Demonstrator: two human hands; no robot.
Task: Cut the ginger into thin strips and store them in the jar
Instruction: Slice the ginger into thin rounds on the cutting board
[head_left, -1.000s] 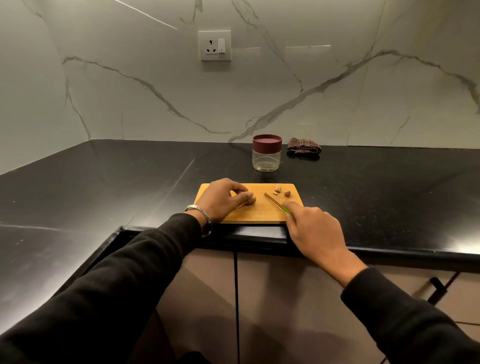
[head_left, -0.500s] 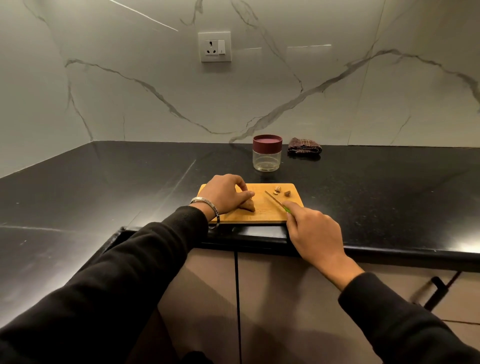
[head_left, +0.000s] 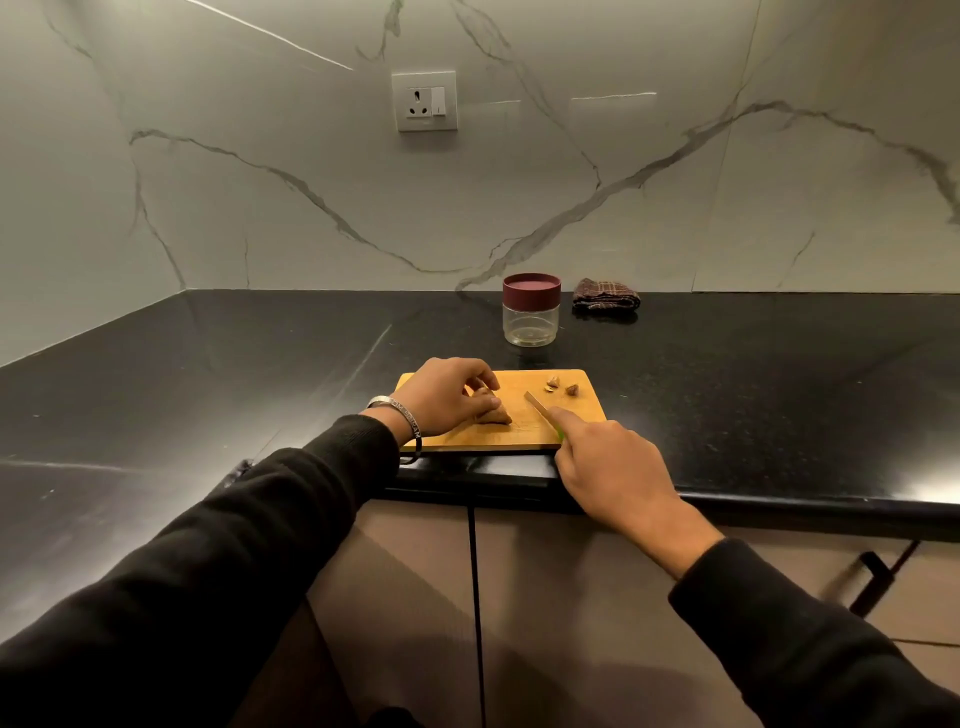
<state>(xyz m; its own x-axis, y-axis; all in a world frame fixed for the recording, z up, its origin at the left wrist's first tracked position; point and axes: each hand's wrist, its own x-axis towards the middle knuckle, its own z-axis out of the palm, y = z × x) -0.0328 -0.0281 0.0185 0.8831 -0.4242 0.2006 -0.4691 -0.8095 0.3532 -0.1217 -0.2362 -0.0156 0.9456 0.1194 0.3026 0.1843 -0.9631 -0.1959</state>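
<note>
- Table (head_left: 727, 374): black stone top meeting the marble wall at its far edge; it carries every item below, with the work kept at the near edge, within easy reach.
- Cutting board (head_left: 582, 431): wooden, flush against the table's near edge, presumably so both arms can work over it without stretching.
- Right hand (head_left: 608, 462): grip closed round the knife's green handle, forefinger laid along the blade's back, likely to steady a fine cut.
- Left hand (head_left: 444, 397): grip curled over the ginger, fingertips pinching it down so it cannot roll under the blade.
- Jar (head_left: 531, 317): clear, maroon lid on, standing just beyond the board's far edge; it looks empty, kept close for filling.
- Cloth (head_left: 605, 300): folded, checked, near the table's far edge, just right of the jar.
- Knife (head_left: 540, 408): blade angled across the board's middle, apart from the ginger; cutting appears paused or about to begin.
- Ginger (head_left: 496, 414): one knob on the board's left half, partly under the left hand.
- Trimmings (head_left: 561, 385): two small pieces at the board's far right corner, seemingly set aside.
</note>
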